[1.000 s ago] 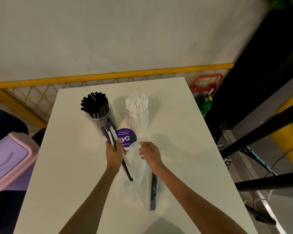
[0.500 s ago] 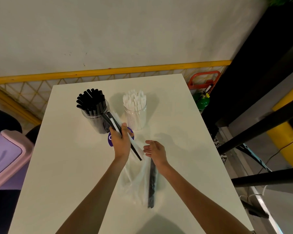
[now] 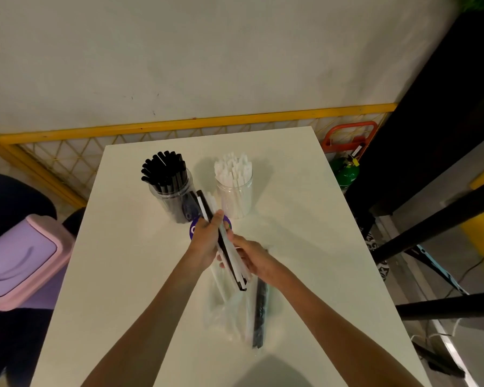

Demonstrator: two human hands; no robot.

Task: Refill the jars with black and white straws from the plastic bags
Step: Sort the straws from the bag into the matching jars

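Note:
Two clear jars stand at the back of the white table [image 3: 305,219]: the left jar [image 3: 171,196] is full of black straws, the right jar [image 3: 235,191] full of white straws. My left hand [image 3: 206,241] grips a mixed bundle of black and white straws [image 3: 227,247], tilted toward the jars. My right hand [image 3: 249,255] has its fingers curled round the lower part of the same bundle. Under my hands lie clear plastic bags [image 3: 224,311] with a black straw bundle [image 3: 260,311] in one.
A round purple sticker [image 3: 193,230] lies on the table, mostly hidden by my left hand. A pink and purple bin [image 3: 14,261] stands left of the table. A yellow rail runs behind; a green bottle [image 3: 345,171] and black frame bars are at the right.
My right hand has moved up from the bags to take hold of the bundle in my left hand. The bundle's lower end has swung toward the right hand.

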